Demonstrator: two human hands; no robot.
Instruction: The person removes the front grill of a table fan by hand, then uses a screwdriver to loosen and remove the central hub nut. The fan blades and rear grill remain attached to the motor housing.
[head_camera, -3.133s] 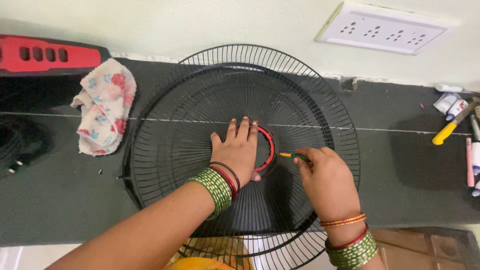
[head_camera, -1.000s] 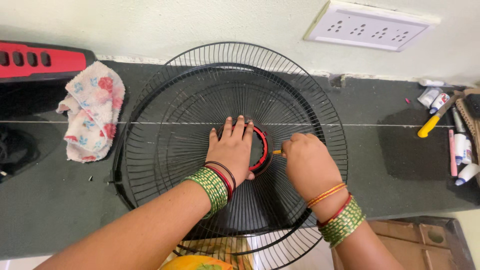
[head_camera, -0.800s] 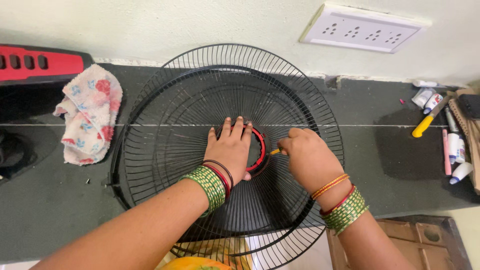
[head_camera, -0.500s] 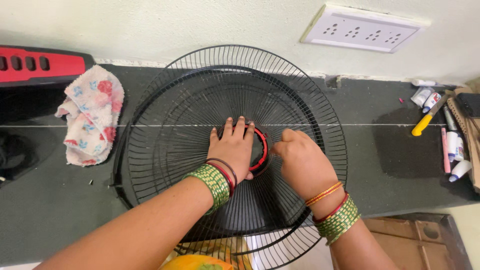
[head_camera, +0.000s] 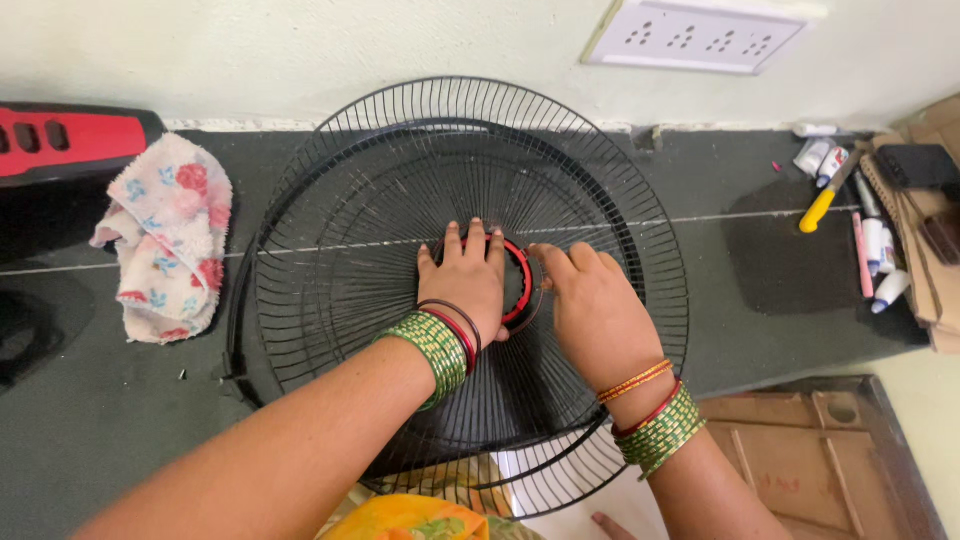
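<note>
Your left hand (head_camera: 468, 283) lies flat, fingers spread, on the red centre ring (head_camera: 518, 283) of the black wire fan guard (head_camera: 350, 250), which rests on the dark tabletop (head_camera: 110, 400) and leans near the wall. Your right hand (head_camera: 592, 308) is curled closed just right of the ring, knuckles up; can't tell what it grips, nothing shows past the fingers. Floral cloth (head_camera: 165, 235) sits left of the guard, apart from it. Yellow-handled tool (head_camera: 822, 203) and small tubes (head_camera: 880, 245) lie far right. White socket strip (head_camera: 692, 35) on the wall above.
</note>
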